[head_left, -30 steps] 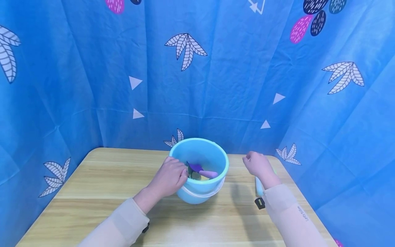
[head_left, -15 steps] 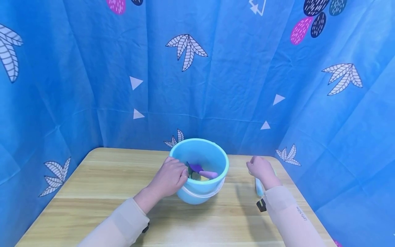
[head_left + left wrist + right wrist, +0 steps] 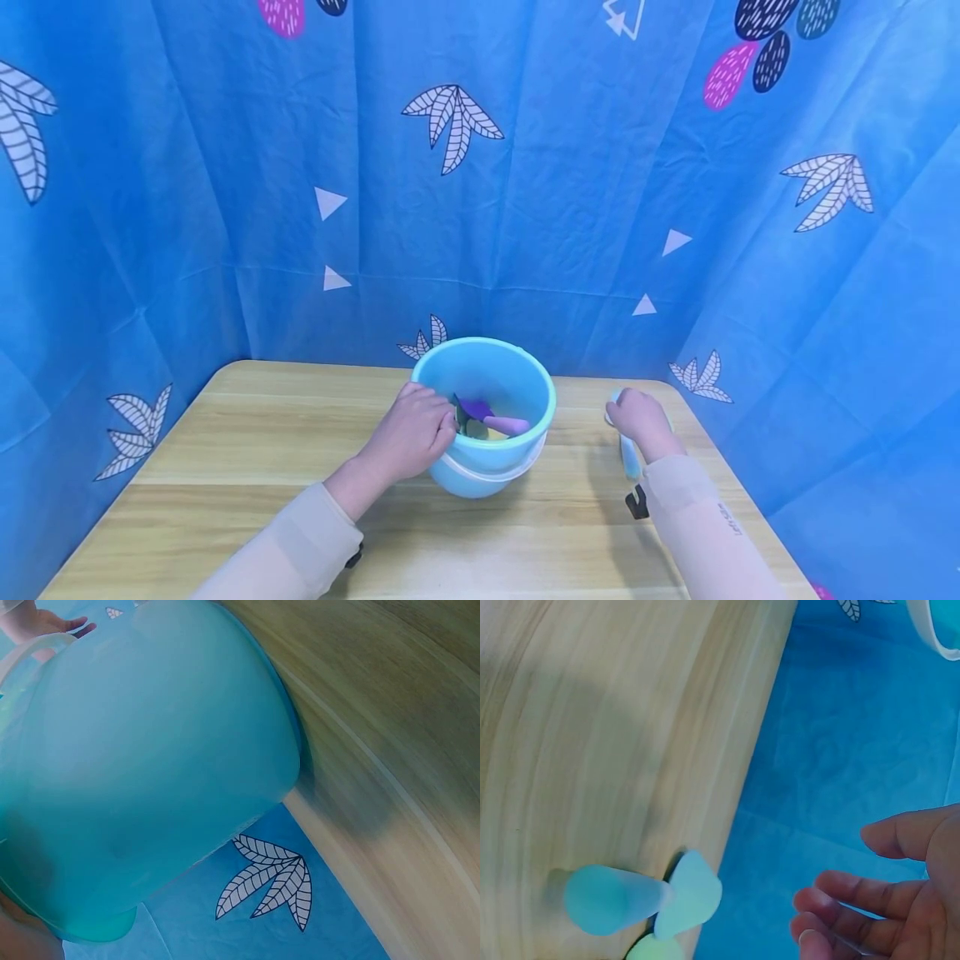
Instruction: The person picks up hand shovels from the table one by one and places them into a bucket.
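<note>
A light blue bucket (image 3: 480, 475) stands on the table, its white handle hanging down in front. My left hand (image 3: 420, 425) grips the bucket's left rim, fingers curled over it. Inside the bucket lie a purple toy shovel (image 3: 507, 424) and some green and yellow pieces, partly hidden. At the right, a light blue toy shovel (image 3: 630, 458) lies on the table; its rounded handle and pale blade show in the right wrist view. My right hand (image 3: 641, 417) hovers over it, apart from it. In the right wrist view, its fingers are loosely bent around nothing, thumb apart.
Beside the blue shovel lies a pale green rounded piece (image 3: 656, 949), mostly cut off. The wooden table (image 3: 285, 433) meets blue patterned cloth (image 3: 570, 208) at its back and sides. Black wrist mounts (image 3: 637, 502) show under the sleeves.
My right hand has moved down and slightly right toward the light blue toy shovel, exposing more of its far end. The left hand and bucket have stayed in place.
</note>
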A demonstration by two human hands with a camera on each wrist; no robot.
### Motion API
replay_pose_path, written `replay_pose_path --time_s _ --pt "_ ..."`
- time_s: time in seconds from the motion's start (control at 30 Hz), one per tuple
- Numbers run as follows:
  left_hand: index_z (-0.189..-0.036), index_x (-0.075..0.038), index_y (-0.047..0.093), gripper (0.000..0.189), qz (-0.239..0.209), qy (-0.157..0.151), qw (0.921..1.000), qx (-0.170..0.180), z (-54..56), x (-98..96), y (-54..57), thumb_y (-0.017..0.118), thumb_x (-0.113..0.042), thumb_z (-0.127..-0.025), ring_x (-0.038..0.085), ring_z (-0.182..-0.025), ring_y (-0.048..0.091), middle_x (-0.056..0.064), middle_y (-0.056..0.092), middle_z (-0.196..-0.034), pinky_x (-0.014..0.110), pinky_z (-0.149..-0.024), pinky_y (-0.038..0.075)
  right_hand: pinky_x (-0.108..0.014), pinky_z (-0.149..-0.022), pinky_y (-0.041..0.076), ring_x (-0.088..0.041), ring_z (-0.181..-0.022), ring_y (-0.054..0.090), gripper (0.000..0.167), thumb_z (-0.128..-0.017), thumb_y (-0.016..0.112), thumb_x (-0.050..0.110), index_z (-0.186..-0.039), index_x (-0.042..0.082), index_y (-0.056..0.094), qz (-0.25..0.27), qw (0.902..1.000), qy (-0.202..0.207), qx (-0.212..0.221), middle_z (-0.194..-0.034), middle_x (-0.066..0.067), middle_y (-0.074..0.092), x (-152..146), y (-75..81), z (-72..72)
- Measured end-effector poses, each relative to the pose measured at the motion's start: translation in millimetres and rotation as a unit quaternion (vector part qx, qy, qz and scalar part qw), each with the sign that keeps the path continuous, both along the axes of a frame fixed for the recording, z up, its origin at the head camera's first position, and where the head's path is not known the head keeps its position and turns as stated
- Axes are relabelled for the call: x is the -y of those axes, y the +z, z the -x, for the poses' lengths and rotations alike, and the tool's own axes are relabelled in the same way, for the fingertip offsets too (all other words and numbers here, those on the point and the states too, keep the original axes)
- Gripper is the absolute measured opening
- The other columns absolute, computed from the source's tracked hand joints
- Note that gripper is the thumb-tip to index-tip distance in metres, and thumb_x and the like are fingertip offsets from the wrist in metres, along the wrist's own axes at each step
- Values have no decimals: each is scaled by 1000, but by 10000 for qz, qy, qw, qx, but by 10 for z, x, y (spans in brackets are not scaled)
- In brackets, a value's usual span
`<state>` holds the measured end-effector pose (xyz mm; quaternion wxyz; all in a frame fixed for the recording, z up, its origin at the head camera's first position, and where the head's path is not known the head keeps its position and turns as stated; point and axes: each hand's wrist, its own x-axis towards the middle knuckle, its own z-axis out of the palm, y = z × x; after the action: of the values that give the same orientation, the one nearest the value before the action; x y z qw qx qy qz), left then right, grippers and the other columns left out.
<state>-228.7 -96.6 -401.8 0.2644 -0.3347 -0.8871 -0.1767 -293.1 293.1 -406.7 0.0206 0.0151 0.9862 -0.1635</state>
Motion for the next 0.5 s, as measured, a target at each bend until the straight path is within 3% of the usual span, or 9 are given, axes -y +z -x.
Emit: replay_pose_path --time_s 0.23,0.5 --pt "-67 -24 49 28 -66 -20 10000 -44 -4 -2 -1 55 -17 -93 10 -68 41 -15 43 -62 37 -83 38 -54 -85 47 -33 -84 56 29 -98 46 26 -88 1 57 7 9999 -76 105 -87 -16 57 -46 -78 -4" --pt "-67 -25 47 29 -77 -37 9999 -115 2 -2 -9 56 -15 -92 9 -67 40 -15 41 -62 37 -83 38 -59 -93 46 -50 -107 57 47 -97 50 27 -119 -14 56 -55 9996 -189 184 -118 -34 59 -95 -175 9"
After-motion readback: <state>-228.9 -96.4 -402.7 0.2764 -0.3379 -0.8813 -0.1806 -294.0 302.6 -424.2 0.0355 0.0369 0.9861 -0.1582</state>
